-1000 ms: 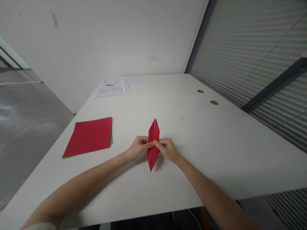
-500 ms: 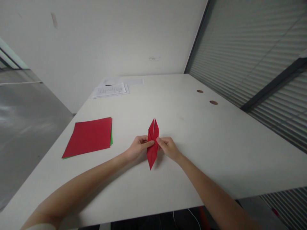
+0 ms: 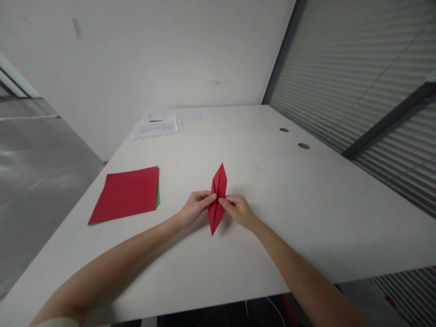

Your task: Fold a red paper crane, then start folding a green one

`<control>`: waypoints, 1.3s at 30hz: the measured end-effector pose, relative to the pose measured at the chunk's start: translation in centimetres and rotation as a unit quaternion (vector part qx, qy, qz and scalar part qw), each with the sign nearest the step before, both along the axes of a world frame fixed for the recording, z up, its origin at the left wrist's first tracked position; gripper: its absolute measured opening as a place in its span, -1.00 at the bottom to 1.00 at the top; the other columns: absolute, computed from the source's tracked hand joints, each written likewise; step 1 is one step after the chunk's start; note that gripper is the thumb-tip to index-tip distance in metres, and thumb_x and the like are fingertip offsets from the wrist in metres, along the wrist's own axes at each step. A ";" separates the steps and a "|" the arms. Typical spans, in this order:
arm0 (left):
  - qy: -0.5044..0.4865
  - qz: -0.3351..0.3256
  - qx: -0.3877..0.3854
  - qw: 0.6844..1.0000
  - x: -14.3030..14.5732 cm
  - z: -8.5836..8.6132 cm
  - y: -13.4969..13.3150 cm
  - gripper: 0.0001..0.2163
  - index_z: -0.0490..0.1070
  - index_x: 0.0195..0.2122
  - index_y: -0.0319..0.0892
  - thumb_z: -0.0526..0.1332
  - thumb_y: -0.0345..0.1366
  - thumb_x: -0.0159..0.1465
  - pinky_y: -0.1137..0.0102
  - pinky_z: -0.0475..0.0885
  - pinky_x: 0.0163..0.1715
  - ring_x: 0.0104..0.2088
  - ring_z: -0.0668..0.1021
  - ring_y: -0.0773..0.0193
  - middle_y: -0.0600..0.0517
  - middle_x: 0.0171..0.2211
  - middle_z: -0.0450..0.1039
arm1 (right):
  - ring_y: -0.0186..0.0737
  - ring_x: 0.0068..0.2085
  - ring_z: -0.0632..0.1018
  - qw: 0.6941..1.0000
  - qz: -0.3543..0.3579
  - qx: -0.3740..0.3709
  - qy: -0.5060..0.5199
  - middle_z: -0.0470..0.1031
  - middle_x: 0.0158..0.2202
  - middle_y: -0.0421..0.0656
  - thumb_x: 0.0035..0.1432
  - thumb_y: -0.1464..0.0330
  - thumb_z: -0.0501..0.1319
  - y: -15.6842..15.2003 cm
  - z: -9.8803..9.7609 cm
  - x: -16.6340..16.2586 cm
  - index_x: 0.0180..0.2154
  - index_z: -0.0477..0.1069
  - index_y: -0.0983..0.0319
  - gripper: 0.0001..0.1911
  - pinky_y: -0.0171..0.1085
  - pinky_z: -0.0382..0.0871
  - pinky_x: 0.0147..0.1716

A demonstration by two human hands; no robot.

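1. White wall (image 3: 170, 50) fills the background behind a broad white table (image 3: 272, 181). Far left, a grey, shiny floor (image 3: 27, 181) shows beyond the table's edge; a brownish mark (image 3: 77, 28) sits high on the wall.

2. On the table's left side lies a flat red sheet (image 3: 126, 195), with green paper (image 3: 158, 195) peeking out beneath its right and lower edges.

3. Farther back, near the wall, printed pages (image 3: 156, 129) overlap loosely. Rows of dark writing cover the top page, too small to read.

4. Left of centre, the person's left hand (image 3: 192, 210) reaches in from below. Its thumb presses on top of the folded red paper, the grip narrow; the other fingers are partly hidden.

5. At centre, between both hands, is the folded red paper (image 3: 220, 184): long, slim, pointed at both ends, creased lengthwise. The thumbs cover part of its middle. Whether it touches the table is unclear.

6. Above it, low on the wall, is a faint greyish scribble or smudge (image 3: 219, 83), illegible.

7. Just right of centre, the right hand (image 3: 240, 211) pinches the paper's right side, thumb on top, some fingers hidden underneath.

8. Below the table's near edge, white cables (image 3: 276, 309) hang.

9. Toward the right, two round holes (image 3: 304, 146) pierce the tabletop.

10. Far right, horizontal blinds (image 3: 357, 68) stretch along the table, crossed by a dark slanted bar (image 3: 388, 118).
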State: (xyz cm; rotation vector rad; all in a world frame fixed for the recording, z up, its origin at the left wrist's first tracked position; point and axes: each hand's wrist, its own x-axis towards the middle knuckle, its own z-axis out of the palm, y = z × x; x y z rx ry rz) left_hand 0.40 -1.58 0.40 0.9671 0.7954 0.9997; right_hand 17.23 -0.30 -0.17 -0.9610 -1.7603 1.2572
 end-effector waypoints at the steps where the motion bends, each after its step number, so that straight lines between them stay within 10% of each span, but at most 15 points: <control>1: 0.012 0.008 0.008 1.000 0.0 -0.1 0.1 -0.60 0.51 -0.34 -0.33 0.34 0.00 0.10 0.33 0.41 -0.28 -0.41 0.52 0.25 -0.04 -0.46 0.50 | -0.37 -0.55 0.21 1.000 -0.012 0.002 0.006 0.17 -0.65 -0.26 0.14 -0.04 0.09 0.1 0.0 0.0 -0.65 0.20 0.23 -0.46 -0.33 0.09 -0.55; 9: 0.124 0.077 0.103 0.984 -0.3 -0.8 0.5 -0.57 0.40 -0.46 -0.28 0.23 0.07 0.17 0.45 0.31 -0.42 -0.50 0.38 0.38 0.08 -0.55 0.35 | -0.35 -0.53 0.27 0.999 -0.038 -0.006 0.027 0.26 -0.63 -0.24 0.14 -0.02 0.11 0.1 -0.6 -0.2 -0.62 0.30 0.25 -0.48 -0.32 0.15 -0.51; 30: 0.331 -0.035 0.331 0.883 -0.7 -0.2 -0.7 -0.69 0.31 -0.51 -0.21 0.08 -0.14 0.32 0.45 0.22 -0.46 -0.52 0.32 0.37 0.08 -0.56 0.31 | -0.31 -0.49 0.45 0.979 -0.055 -0.126 0.151 0.51 -0.53 -0.18 -0.12 0.16 0.39 0.1 -0.2 -0.5 -0.55 0.44 0.27 -0.69 -0.29 0.37 -0.44; 39: 0.313 -0.086 0.317 0.891 -0.8 -0.3 -0.8 -0.56 0.24 -0.61 -0.19 -0.04 -0.08 0.37 0.43 0.15 -0.50 -0.56 0.23 0.37 0.10 -0.62 0.17 | -0.34 -0.48 0.45 0.968 -0.045 -0.162 0.188 0.50 -0.52 -0.21 -0.13 0.18 0.42 0.3 -1.1 -0.4 -0.51 0.47 0.27 -0.70 -0.32 0.33 -0.43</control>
